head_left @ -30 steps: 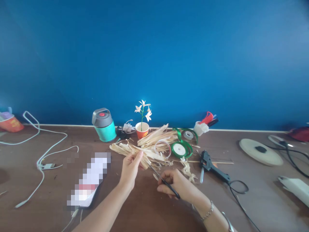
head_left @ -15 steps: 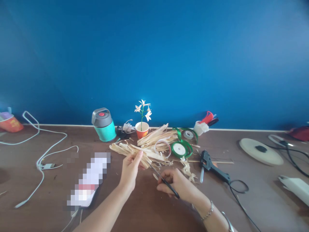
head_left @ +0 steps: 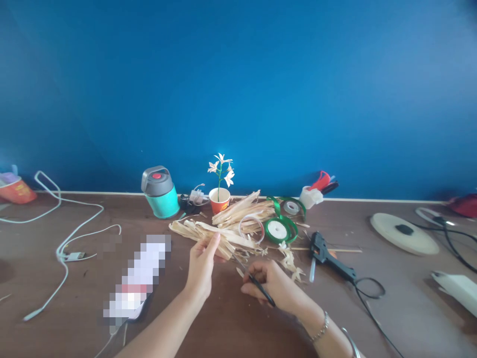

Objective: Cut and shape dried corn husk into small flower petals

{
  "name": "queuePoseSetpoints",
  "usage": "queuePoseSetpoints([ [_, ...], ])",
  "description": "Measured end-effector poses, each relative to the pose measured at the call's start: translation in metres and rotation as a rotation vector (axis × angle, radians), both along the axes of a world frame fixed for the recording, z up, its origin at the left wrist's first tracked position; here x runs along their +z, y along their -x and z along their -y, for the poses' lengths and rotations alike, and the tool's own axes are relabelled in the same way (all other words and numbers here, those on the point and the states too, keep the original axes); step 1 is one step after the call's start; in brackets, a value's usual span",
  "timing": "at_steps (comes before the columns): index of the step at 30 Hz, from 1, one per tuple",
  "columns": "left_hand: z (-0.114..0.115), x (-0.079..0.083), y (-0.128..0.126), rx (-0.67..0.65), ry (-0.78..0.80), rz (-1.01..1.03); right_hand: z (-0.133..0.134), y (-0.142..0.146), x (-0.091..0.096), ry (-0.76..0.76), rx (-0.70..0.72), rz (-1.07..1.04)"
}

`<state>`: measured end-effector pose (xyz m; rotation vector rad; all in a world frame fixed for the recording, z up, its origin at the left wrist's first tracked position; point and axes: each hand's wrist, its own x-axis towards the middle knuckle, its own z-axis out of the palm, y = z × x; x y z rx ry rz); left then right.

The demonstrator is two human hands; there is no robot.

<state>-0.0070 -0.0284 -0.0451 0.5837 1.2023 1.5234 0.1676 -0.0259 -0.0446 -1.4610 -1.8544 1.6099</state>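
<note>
My left hand [head_left: 201, 263] is closed, with its thumb pressing on a strip of dried corn husk [head_left: 223, 251] in front of the husk pile. My right hand [head_left: 270, 283] is closed around scissors [head_left: 263, 291] with a black handle. Their thin blades point up and left and meet the lower right edge of the held husk; whether the blades are apart cannot be made out. A small cut piece of husk [head_left: 240, 272] lies by the right fingertips. Beyond the hands lies the pile of dried husks [head_left: 246, 211], with a roll of clear tape [head_left: 241, 229] on it.
Husk flowers on a green stem [head_left: 219, 171] stand in a red paper cup [head_left: 219, 205]. Green ribbon spool [head_left: 278, 229], small white husk flowers [head_left: 288, 258] and a black glue gun [head_left: 331, 261] lie to the right. Left are a turquoise food jar [head_left: 162, 199], a pixelated phone [head_left: 139, 278] and white cables [head_left: 67, 238].
Both hands keep nearly the same place. My right hand and the scissors have shifted very slightly to the left.
</note>
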Motion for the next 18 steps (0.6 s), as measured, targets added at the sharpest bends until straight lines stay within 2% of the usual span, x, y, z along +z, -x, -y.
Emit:
queuePoseSetpoints([
  [18, 0.0025, -0.0003, -0.0048, 0.05, 0.092, 0.185, 0.0015, 0.0045, 0.002, -0.005, -0.049, -0.033],
])
